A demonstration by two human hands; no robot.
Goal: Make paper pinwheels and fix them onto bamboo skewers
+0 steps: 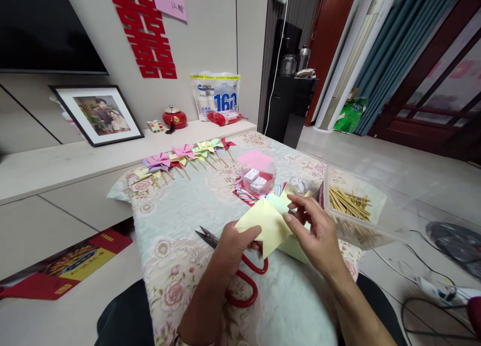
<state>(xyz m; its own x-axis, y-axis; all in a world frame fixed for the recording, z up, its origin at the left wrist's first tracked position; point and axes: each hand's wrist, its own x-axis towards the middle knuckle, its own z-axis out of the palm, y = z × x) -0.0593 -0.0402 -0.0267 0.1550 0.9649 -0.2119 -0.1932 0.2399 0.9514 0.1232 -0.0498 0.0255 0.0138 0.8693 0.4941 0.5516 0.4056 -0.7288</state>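
Note:
My left hand (pixel 239 240) pinches a pale yellow square of paper (pixel 264 224) between thumb and fingers, and slits show at the paper's corners. Close to the paper's right edge is my right hand (pixel 314 228), its thumb and fingers apart; whether the thumb touches the edge I cannot tell. Beneath my left hand lie scissors with red handles (pixel 246 298), partly hidden, their dark blades pointing up and left. More pale yellow paper (pixel 295 248) rests on the table under my right hand.
Several paper pinwheels on sticks (pixel 184 158) lie along the table's far left edge. A clear round container (pixel 259 178) holding small white boxes stands near pink paper (pixel 255 159). At right is a clear plastic bin (pixel 361 230) of thin wooden sticks (pixel 349 203). A flowered cloth (pixel 176 220) covers the table.

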